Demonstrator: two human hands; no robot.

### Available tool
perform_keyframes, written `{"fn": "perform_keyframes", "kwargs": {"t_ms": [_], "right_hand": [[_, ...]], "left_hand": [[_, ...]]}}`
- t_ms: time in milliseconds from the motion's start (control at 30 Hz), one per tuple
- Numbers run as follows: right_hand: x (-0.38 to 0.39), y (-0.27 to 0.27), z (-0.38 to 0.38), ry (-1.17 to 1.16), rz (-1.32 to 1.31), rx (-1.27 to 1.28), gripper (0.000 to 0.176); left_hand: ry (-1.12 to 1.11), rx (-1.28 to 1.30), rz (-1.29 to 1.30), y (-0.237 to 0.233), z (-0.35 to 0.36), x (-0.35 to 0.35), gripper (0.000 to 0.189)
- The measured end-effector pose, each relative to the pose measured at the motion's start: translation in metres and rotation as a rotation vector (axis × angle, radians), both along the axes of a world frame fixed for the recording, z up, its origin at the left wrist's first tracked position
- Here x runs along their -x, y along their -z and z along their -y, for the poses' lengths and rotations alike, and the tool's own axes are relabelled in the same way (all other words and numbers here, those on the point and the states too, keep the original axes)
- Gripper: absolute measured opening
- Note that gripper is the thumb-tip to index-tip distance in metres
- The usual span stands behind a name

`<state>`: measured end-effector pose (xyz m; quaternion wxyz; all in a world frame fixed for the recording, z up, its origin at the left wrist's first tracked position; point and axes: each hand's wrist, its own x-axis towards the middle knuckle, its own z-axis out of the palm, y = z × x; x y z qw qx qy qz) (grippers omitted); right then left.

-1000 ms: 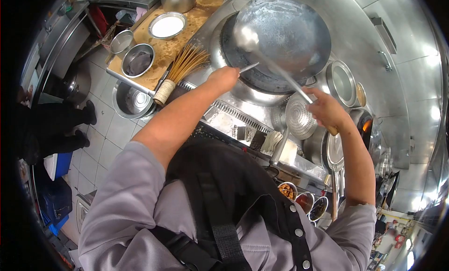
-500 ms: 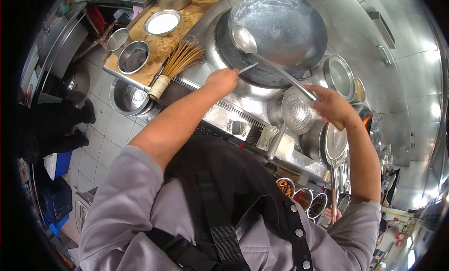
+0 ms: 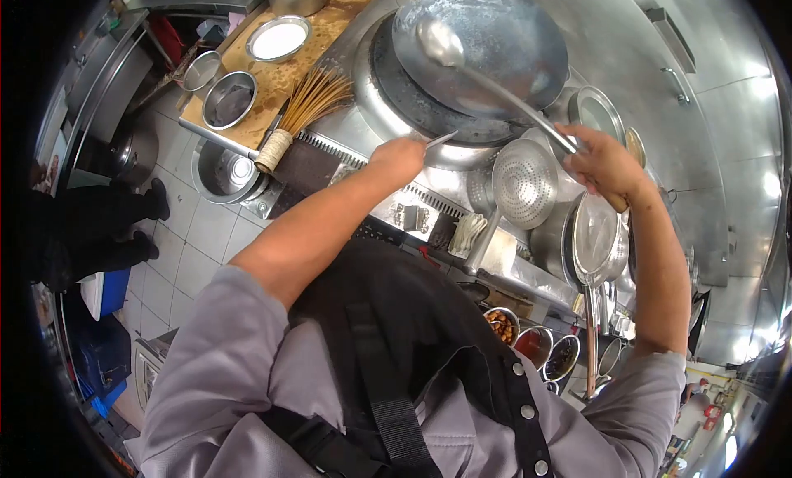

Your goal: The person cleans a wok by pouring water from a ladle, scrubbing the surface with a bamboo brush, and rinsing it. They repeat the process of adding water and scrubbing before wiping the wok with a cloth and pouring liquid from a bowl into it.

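My right hand (image 3: 606,160) is wrapped round the long handle of a metal ladle (image 3: 503,94). The ladle's bowl overlaps the inside of a dark wok (image 3: 503,37), which sits on a round steel burner ring (image 3: 371,90). To the left, my left hand (image 3: 398,163) is a closed fist. Out of it sticks a slim metal piece (image 3: 440,138) with a pointed end, directed toward the ring's near side; its other end is hidden by the fingers.
Left of the stove, a bamboo brush (image 3: 313,103) lies on a wooden board (image 3: 338,24) beside metal bowls (image 3: 229,100). Perforated skimmers (image 3: 524,185) and a strainer (image 3: 596,239) are at the right. Sauce containers (image 3: 534,346) stand below. A person's legs (image 3: 99,218) show at far left.
The ladle and my right hand have shifted right, with the bowl rising higher across the wok. My left fist is a little lower. The view has shifted slightly.
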<state>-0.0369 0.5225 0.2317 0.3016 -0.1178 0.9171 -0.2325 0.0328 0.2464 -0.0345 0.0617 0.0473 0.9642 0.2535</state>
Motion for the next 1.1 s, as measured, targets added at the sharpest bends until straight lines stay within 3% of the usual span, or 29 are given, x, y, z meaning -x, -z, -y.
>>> {"fn": "perform_keyframes", "kwargs": {"t_ms": [133, 200, 300, 367, 533, 700, 733, 833, 933, 1100], "right_hand": [[-0.02, 0.007, 0.005, -0.094, 0.005, -0.16, 0.06], [-0.023, 0.014, 0.0, -0.055, 0.084, -0.078, 0.061], [-0.026, 0.017, -0.002, -0.06, 0.055, -0.116, 0.061], [-0.027, 0.022, -0.005, -0.057, 0.062, -0.131, 0.062], [-0.039, 0.027, -0.001, -0.051, 0.055, -0.087, 0.061], [-0.045, 0.032, 0.002, -0.049, 0.073, -0.044, 0.061], [-0.047, 0.031, 0.003, -0.036, 0.065, -0.042, 0.06], [-0.05, 0.028, 0.002, -0.012, 0.055, -0.031, 0.058], [-0.042, 0.021, -0.005, -0.009, 0.064, 0.018, 0.058], [-0.037, 0.005, -0.007, 0.04, -0.018, 0.053, 0.058]], "left_hand": [[0.001, -0.012, 0.028, 0.008, -0.003, -0.006, 0.029], [0.001, -0.015, 0.04, 0.002, -0.005, -0.01, 0.029], [-0.066, -0.147, 0.057, -0.006, -0.013, -0.02, 0.029], [-0.011, -0.31, -0.093, -0.003, -0.022, -0.025, 0.028], [-0.102, -0.483, -0.151, -0.008, -0.056, 0.007, 0.029], [-0.292, -0.845, 0.369, -0.039, -0.07, 0.01, 0.033], [-0.289, -0.843, 0.372, -0.03, -0.068, 0.01, 0.033], [-0.211, -0.529, -0.091, 0.008, -0.05, 0.009, 0.035], [-0.166, -0.415, -0.201, 0.009, -0.04, 0.011, 0.03], [-0.108, -0.28, -0.153, 0.003, -0.025, 0.021, 0.026]]}}
